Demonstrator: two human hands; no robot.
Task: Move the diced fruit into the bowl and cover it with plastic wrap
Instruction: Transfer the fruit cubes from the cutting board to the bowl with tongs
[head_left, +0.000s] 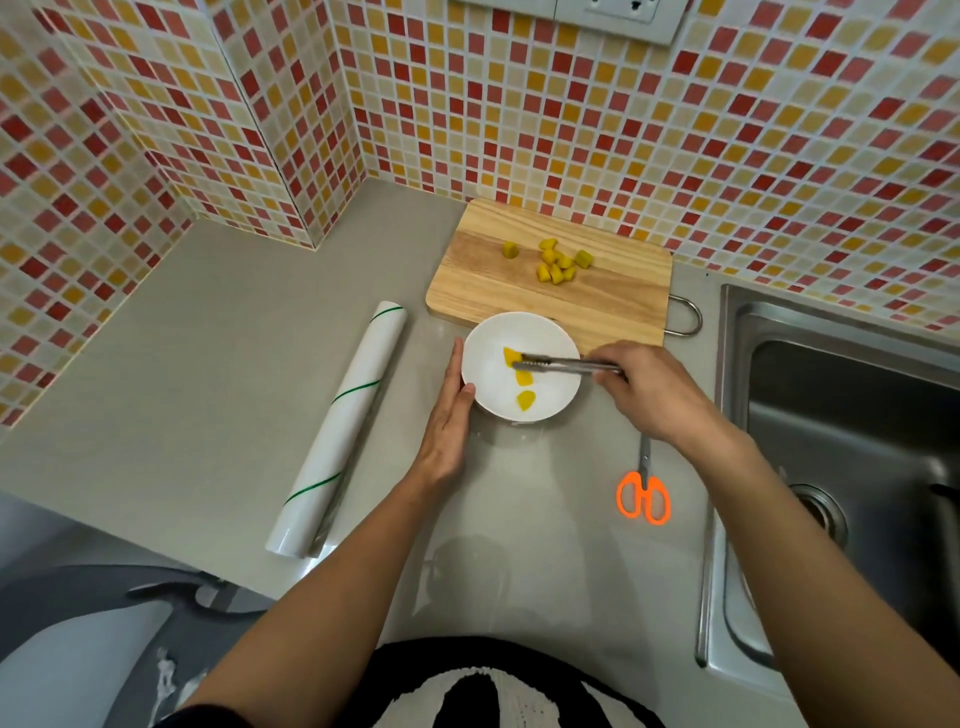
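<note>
A white bowl (488, 384) stands on the grey counter just in front of the wooden cutting board (493, 291). Three yellow fruit pieces (525, 399) lie inside it. Several more diced fruit pieces (558, 262) remain on the board, one a little apart to the left. My right hand (654, 395) grips metal tongs (566, 365) whose tips reach over the bowl by the fruit. My left hand (449, 415) rests flat against the bowl's left side. A roll of plastic wrap (340, 431) lies to the left.
Orange-handled scissors (644, 493) lie on the counter under my right forearm. A steel sink (841, 447) fills the right side. Tiled walls close the back and left. Bare counter lies between the roll and the left wall.
</note>
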